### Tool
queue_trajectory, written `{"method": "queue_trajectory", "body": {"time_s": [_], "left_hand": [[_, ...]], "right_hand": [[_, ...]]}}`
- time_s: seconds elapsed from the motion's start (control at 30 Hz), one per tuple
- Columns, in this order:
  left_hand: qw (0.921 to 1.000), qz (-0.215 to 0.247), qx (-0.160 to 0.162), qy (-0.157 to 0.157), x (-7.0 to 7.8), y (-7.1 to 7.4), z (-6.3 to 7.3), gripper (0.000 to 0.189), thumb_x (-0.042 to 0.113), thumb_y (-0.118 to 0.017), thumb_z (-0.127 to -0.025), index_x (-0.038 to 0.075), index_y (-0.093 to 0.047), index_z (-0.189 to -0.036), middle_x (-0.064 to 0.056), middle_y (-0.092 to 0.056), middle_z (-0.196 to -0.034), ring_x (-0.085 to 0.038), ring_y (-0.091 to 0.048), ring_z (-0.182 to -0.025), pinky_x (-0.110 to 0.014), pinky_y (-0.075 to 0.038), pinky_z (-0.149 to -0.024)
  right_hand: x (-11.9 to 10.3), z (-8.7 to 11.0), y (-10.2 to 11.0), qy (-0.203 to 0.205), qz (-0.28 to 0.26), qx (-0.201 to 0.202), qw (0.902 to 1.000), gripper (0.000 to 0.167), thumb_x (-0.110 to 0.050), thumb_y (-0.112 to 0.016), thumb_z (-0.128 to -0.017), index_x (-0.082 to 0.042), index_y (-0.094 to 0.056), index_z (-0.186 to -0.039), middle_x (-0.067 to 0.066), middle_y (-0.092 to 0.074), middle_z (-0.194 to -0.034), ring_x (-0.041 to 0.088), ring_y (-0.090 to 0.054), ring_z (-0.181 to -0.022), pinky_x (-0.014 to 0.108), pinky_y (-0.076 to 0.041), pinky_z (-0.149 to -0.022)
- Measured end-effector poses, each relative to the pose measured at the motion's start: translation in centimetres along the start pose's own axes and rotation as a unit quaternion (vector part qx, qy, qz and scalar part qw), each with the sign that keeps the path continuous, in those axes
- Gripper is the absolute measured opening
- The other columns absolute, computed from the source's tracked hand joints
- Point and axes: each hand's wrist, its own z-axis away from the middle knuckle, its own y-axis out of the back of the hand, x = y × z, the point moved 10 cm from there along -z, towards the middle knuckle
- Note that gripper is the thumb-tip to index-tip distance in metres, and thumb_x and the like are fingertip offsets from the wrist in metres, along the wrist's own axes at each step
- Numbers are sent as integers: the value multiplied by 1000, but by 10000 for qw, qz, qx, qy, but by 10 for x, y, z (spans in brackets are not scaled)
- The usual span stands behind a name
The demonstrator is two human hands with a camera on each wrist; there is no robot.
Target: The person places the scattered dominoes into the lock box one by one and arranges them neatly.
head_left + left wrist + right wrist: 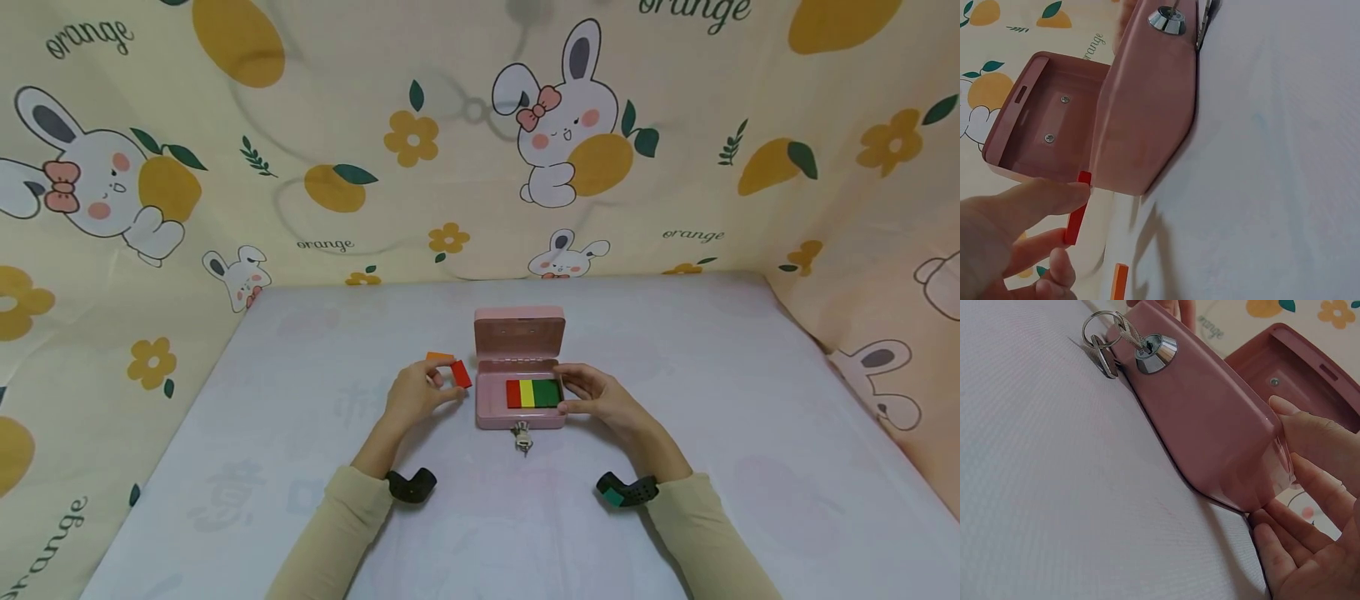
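A pink metal cash box stands with its lid raised. Inside lie a red block, a yellow block and green blocks side by side. Just left of the box, my left hand pinches a flat red block between thumb and finger. My right hand grips the box's right side, the thumb at its top edge and other fingers against the outer wall. An orange block lies on the table behind the left hand; the left wrist view shows one end of it.
Keys on a ring hang from the lock on the box's front. White cloth covers the table. Behind it rises a cream curtain printed with rabbits and oranges. Each wrist wears a black camera band.
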Motion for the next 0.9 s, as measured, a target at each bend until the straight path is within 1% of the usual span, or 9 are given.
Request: {"method": "queue_trajectory", "body": {"time_s": [0.17,0.3,0.43,0.57,0.7,0.9], "left_hand": [[9999,98,-29,-124,5,1,1,47,22,-81,-75,13,-68,-119,-4,-57,-74,-12,-41,-62,-22,-28,-56],[9998,63,-51,-154,8,1,1,45,21,-81,-76,13,-68,-119,-5,-59,-75,-11,-41,-62,-22,-29,-56],[9998,42,-41,-208,10,2,1,45,21,-81,-76,13,-69,-118,-10,-62,-77,-12,-42,-62,-22,-29,-56],[9996,73,-82,-246,13,2,2,45,20,-81,-76,12,-68,-118,-14,-64,-82,-12,-44,-64,-22,-30,-56],[9995,93,-158,-270,15,1,2,45,18,-80,-77,12,-68,-120,-14,-63,-83,-13,-44,-63,-22,-30,-56],[9989,35,-207,-419,19,-1,2,45,16,-79,-77,12,-68,-121,-14,-63,-82,-12,-41,-61,-21,-29,-55]], "right_hand": [[0,0,0,36,11,-36,10000,68,-9,-70,-85,6,-36,-142,28,-29,-153,45,-26,-145,29,-34,-112],[-1,1,0,40,53,-51,10000,68,-10,-70,-86,6,-36,-142,28,-29,-153,46,-26,-145,34,-32,-112],[-1,1,-1,38,43,-62,10000,68,-10,-70,-86,5,-35,-143,28,-28,-154,46,-26,-145,40,-28,-112],[-2,1,-2,49,48,-59,10000,68,-9,-70,-86,6,-36,-142,28,-28,-153,46,-26,-144,42,-27,-113],[-1,1,-1,32,63,-35,10000,67,-9,-70,-86,5,-36,-142,27,-29,-153,46,-27,-144,43,-27,-113],[-2,1,-2,46,103,-38,9999,67,-9,-69,-86,5,-36,-142,27,-28,-154,46,-26,-144,44,-26,-112]]}}
